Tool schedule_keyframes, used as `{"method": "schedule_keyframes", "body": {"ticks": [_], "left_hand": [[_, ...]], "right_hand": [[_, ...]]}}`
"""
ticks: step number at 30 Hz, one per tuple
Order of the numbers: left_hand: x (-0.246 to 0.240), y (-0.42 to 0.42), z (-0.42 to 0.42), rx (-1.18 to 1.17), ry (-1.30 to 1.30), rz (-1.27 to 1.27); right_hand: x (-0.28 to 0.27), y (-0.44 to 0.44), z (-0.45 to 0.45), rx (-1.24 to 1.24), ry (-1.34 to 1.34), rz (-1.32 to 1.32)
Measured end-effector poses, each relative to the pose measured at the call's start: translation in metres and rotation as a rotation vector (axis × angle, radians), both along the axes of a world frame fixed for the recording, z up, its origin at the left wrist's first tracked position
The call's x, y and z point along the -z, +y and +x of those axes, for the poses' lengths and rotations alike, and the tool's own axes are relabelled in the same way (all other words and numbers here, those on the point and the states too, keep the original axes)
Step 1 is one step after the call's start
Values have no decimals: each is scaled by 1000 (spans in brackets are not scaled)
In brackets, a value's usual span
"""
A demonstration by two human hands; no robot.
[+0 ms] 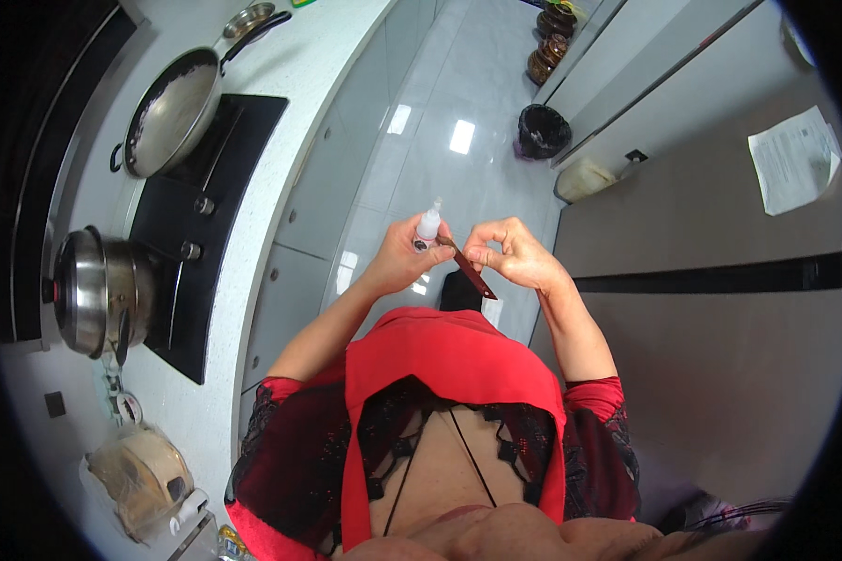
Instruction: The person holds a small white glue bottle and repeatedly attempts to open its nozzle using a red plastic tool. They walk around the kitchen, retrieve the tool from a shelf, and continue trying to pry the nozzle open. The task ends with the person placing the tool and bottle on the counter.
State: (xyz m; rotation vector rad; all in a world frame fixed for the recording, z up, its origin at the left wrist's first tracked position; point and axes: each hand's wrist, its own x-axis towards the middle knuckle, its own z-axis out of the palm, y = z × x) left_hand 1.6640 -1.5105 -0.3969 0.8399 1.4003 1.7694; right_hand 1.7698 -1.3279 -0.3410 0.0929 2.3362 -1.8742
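Note:
Held up over the floor in front of my red apron (456, 350), my left hand (407, 256) grips a small white plastic squeeze bottle (428, 226), its narrow nozzle pointing up. The same hand also pinches one end of a dark reddish-brown flat strip (476, 273), which slants down to the right and has a small hole or rivet near its far end. Close to the strip's right side is my right hand (512, 252), its thumb and forefinger tips together beside the strip. Whether they touch it or hold something tiny cannot be told.
On the left, a counter (235, 238) carries a black gas hob (252, 140), a wok (175, 112) and a lidded steel pot (102, 291). Grey cabinets (316, 175) run below it. A black-lined bin (544, 132) and brown jars (547, 59) stand ahead; a large brownish-grey panelled surface (687, 350) is on the right.

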Motion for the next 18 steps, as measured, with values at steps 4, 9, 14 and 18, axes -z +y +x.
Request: {"method": "schedule_keyframes", "body": {"ticks": [4,9,14,18], "left_hand": [[-1,70,-32,12,-10,-9],[-12,163,-66,6,-23,60],[-21,239,-89,108,170,-19],[-24,297,-112,13,38,-33]], "right_hand": [[1,64,-30,33,159,107],[-9,151,-65,74,373,256],[-9,231,-93,236,472,233],[3,297,-112,346,390,-68]]}}
